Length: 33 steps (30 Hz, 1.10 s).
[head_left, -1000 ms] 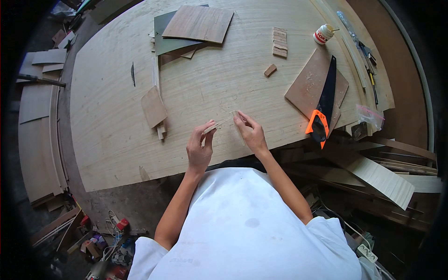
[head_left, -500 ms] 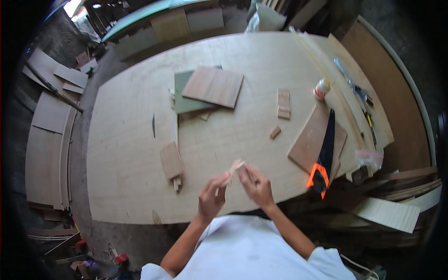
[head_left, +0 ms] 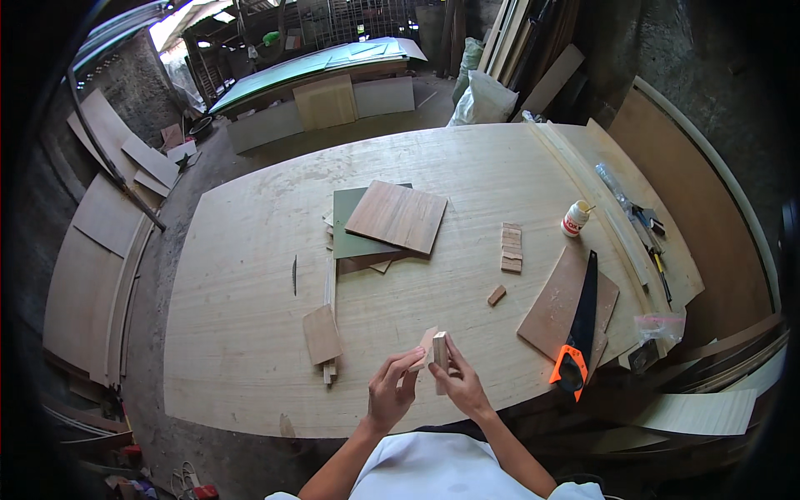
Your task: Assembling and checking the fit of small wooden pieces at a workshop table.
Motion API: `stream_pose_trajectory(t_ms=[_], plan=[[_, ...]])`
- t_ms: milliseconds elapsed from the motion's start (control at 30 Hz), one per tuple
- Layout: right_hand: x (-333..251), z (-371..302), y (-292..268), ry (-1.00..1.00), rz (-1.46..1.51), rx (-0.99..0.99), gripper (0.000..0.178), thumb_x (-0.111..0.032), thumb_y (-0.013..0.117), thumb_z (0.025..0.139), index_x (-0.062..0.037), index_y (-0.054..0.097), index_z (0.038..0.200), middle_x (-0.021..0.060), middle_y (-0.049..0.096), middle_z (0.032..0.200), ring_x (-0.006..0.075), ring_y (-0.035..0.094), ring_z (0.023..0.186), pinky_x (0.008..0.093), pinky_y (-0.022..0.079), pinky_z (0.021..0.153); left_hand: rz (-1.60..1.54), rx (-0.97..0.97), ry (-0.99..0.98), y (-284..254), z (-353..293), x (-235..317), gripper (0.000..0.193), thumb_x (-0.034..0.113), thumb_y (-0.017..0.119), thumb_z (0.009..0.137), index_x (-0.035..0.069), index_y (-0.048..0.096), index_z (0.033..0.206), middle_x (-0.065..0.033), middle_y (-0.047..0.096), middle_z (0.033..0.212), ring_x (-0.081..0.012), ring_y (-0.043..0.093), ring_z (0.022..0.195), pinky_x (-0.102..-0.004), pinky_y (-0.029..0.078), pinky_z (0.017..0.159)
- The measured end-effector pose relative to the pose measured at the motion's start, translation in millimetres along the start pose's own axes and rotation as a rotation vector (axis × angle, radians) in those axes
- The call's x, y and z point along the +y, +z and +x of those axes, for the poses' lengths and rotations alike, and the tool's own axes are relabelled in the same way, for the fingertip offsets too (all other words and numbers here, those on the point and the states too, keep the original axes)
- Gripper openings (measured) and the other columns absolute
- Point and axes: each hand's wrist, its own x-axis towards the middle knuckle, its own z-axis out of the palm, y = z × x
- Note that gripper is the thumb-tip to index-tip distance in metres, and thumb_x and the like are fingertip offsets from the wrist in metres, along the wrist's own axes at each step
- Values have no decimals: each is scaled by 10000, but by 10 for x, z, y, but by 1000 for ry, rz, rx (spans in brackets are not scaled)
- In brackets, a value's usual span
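Observation:
Near the table's front edge, my left hand is closed on a small flat wooden piece. Right beside it, my right hand grips a pale wooden block by its sides, with the narrow edge turned up. The two pieces are close together; whether they touch I cannot tell. Beyond my hands lie a small brown wood block and a short column of wooden pieces. To the left, a wooden board with a tapered end rests over thin strips.
A handsaw with an orange handle lies on a brown board at right. Behind it stands a white bottle. Stacked wood-grain and green panels occupy the table's middle. Tools and long strips line the right edge.
The view has tilted up, showing more of the far room. The piece in my right hand now stands edge-up, and its shape shows more plainly beside the left hand's piece.

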Motion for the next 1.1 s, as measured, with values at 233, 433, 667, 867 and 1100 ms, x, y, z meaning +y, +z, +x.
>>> stream_pose_trajectory(t_ms=[233,433,667,867,1100], plan=[[-19,-81,-10,-57,-158,-17,808,-379,648,1002,-181,219,1657,192,500,1382,273,527,1258,390,506,981,-57,92,-48,-70,-16,7,309,-76,696,907,63,660,1181,-104,735,1171,-207,735,986,-280,607,705],[-196,-73,-28,-297,-296,101,739,-385,625,1005,-109,313,1615,247,532,1349,359,522,1239,444,440,1080,-84,122,-23,-121,3,107,317,-81,699,910,54,645,1192,-120,729,1168,-210,732,1008,-283,614,717],[-388,-93,-116,-352,-433,140,733,-395,656,992,-94,363,1592,252,553,1288,387,546,1165,457,476,1035,-114,190,22,-150,123,216,317,-104,693,898,22,638,1184,-162,723,1157,-243,732,1046,-304,634,788],[-364,46,-189,-356,-309,176,724,-424,683,977,-111,417,1574,243,573,1244,370,597,1113,441,527,964,-160,150,67,-137,148,240,313,-123,685,883,13,645,1162,-170,729,1146,-277,733,1061,-326,639,821],[-402,4,-140,-284,-260,159,711,-443,619,1019,-42,406,1566,222,593,1296,308,568,1197,394,473,1034,-155,143,62,-159,162,244,313,-128,675,887,17,648,1164,-168,726,1155,-276,731,1070,-332,643,834]])
